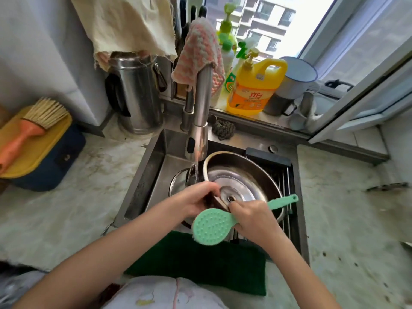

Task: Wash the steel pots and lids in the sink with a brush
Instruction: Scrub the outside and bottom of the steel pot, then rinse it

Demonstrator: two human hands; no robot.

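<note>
- Head view: your left hand [199, 198] is curled shut around a brown handle [219, 202] at the near rim of the steel pot [243, 172]; its fingers wrap over the top of the handle.
- Your right hand [252, 216] is closed around the shaft of the green brush [210, 226], with its fingers folded over it. The round studded head sticks out towards your left arm, and the thin tail end points away to the right, over the pot's rim.
- The knuckles of your right hand sit just beside the brown handle, close to your left hand. Whether the fingertips touch the handle cannot be told.
- The pot lies tilted in the sink [156, 175] with its mouth facing you. A ringed steel disc with a small centre fitting shows inside it; whether that is a lid or the pot's own base is unclear.
- The brush head hangs over the pot's near edge, with its studded face turned up towards you.
- A second round lid [175, 186] lies in the sink, left of the pot and partly under it.
- Water runs from the tap [201, 108] and lands just left of the pot's rim.
- A pink cloth [198, 52] hangs over the tap, and a yellow bottle [254, 85] stands on the sill behind it.
- A dark green cloth [200, 264] lies over the sink's near edge on the worktop [66, 208].
</note>
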